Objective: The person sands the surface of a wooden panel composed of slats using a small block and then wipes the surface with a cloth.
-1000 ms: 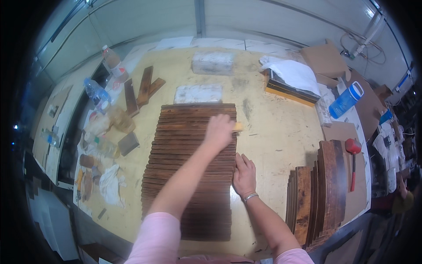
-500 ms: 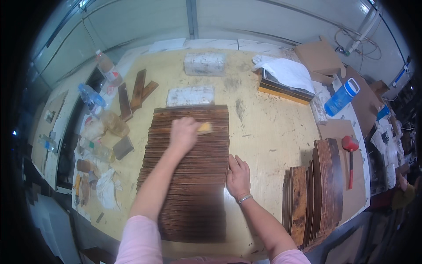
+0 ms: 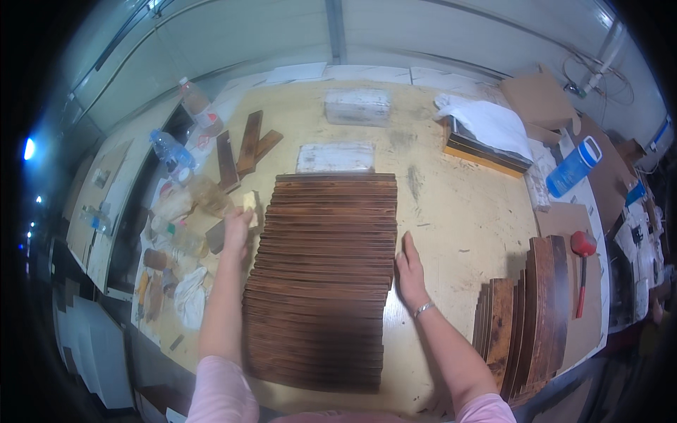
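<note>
A long row of dark brown wooden strips [image 3: 321,282] lies side by side in front of me. My left hand [image 3: 238,231] is closed round a pale yellow sponge [image 3: 250,202], just off the row's upper left edge. Beside it lies a small dark grey block [image 3: 216,237]. Along the row's right side rests my right hand [image 3: 412,273], fingers stretched out and holding nothing. Its fingertips are close to the strip ends; I cannot tell if they touch. Past the far end of the row sits a white wrapped block [image 3: 336,157].
Several plastic bottles [image 3: 202,116] and a white rag [image 3: 192,296] crowd the left side. Loose boards [image 3: 250,141] lie at the far left. On the right stand stacked boards [image 3: 539,303], a red mallet [image 3: 582,247], a blue bottle [image 3: 572,167] and a cloth-covered box [image 3: 486,141].
My left hand has moved left with the sponge, from on top of the strips to beyond their left edge. My right hand stays by the right side. The whole view has shifted slightly.
</note>
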{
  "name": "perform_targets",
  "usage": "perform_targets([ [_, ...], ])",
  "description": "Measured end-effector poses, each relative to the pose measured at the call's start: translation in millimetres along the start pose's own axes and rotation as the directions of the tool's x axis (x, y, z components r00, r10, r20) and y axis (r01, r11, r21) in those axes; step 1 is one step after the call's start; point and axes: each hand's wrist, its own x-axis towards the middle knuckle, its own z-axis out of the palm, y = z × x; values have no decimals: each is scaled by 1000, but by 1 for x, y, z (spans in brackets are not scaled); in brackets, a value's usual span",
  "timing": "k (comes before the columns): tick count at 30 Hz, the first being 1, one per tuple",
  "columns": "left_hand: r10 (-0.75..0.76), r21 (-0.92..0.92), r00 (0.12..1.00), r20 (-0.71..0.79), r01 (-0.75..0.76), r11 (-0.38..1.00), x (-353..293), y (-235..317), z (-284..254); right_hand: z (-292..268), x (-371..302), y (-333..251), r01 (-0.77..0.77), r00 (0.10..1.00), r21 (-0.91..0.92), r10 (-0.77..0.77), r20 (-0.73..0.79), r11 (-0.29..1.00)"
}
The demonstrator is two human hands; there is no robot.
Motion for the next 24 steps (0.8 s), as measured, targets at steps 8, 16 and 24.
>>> perform_targets([
  [8, -134, -121, 991, 24, 136, 983, -11, -5, 11, 20, 39, -18, -213, 962, 427, 114, 247, 879],
  [16, 652, 492, 658, 377, -738, 462, -54, 44, 175, 26, 41, -10, -167, 977, 290, 118, 177, 942],
  [24, 531, 714, 707, 468, -656, 244, -34, 49, 112, 26, 43, -4, -123, 987, 221, 95, 133, 967],
])
